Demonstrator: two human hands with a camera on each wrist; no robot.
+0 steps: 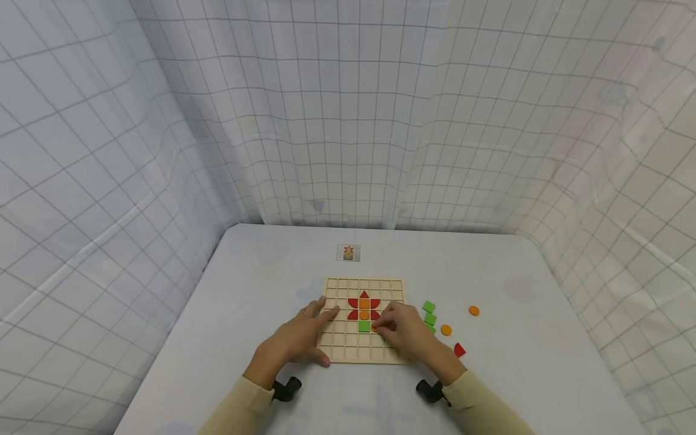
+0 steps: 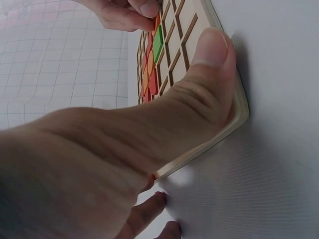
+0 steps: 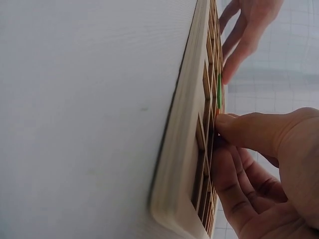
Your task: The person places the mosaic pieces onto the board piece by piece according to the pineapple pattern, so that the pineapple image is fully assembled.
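A wooden grid board (image 1: 345, 354) lies on the white table. My left hand (image 1: 296, 335) rests at its left edge with fingers spread, the thumb on the front left corner. On the board, red pieces (image 1: 353, 315) surround an orange square (image 1: 364, 303) and an orange disc (image 1: 364, 315). Below them sits a green square (image 1: 364, 326). Just right of that green square, my right hand (image 1: 406, 329) pinches another orange disc (image 1: 374, 327) against a grid cell; the fingers hide most of it. In the right wrist view, thumb and fingertips meet at the board's surface.
Right of the board lie several green squares (image 1: 429, 307), a loose orange disc (image 1: 446, 330), another orange disc (image 1: 475, 310) farther right, and a red quarter-round piece (image 1: 459, 350) near my right wrist. A small pattern card (image 1: 348, 252) lies behind the board. Gridded white curtains (image 1: 337, 121) enclose the table.
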